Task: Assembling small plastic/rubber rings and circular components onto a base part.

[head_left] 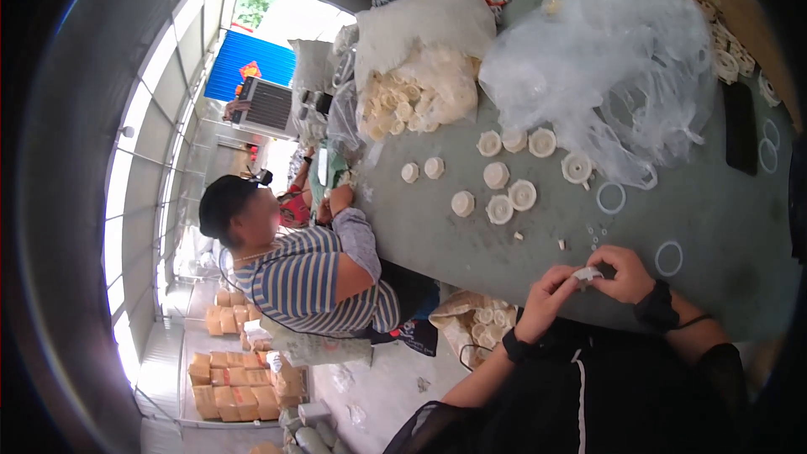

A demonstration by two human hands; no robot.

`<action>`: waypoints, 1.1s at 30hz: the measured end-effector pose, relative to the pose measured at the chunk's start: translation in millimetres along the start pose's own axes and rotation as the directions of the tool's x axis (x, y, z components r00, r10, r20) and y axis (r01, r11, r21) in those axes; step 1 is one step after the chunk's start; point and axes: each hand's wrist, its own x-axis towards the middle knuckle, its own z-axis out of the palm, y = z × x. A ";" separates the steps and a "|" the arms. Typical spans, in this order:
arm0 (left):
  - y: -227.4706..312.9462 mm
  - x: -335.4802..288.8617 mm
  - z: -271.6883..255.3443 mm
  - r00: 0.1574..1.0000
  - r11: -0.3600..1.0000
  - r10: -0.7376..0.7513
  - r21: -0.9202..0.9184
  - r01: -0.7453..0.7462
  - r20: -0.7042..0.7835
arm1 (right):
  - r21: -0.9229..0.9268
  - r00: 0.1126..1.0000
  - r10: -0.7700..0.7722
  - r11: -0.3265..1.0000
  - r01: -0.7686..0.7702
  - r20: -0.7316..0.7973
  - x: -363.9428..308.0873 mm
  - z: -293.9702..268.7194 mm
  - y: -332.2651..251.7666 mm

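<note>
My left hand (548, 298) and my right hand (624, 277) meet above the near edge of the table. Between their fingertips is a small white plastic part (586, 274), pinched from both sides; the fingers cover some of it. Just beyond lie several tiny clear rings (595, 235) and a small white piece (561, 245). A larger translucent ring (669, 258) rests beside my right hand, and another thin ring (611, 197) lies farther off. Several round cream plastic caps (523, 195) stand in loose groups ahead of my hands.
A heap of clear plastic bags (601, 67) covers the far right of the green-grey table (403, 219). An open sack of cream parts (412, 92) stands far left. A dark phone-like slab (741, 130) lies right. A person in stripes (311, 273) works left, near a bag (471, 319).
</note>
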 end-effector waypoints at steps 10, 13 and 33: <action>-3.3 -1.7 17.0 0.972 0.989 0.151 0.038 -0.146 -0.182 | 0.079 0.999 0.047 0.996 -0.048 0.019 2.9 -6.7 -0.5; 0.9 0.9 17.4 0.979 0.995 0.102 -0.003 -0.105 -0.175 | 0.138 0.996 0.086 0.986 -0.088 0.019 2.7 -5.1 1.3; -15.2 -12.2 43.0 0.947 0.982 0.089 -0.131 -0.135 -0.308 | 0.243 0.975 0.186 0.947 -0.212 0.125 0.3 -5.5 11.2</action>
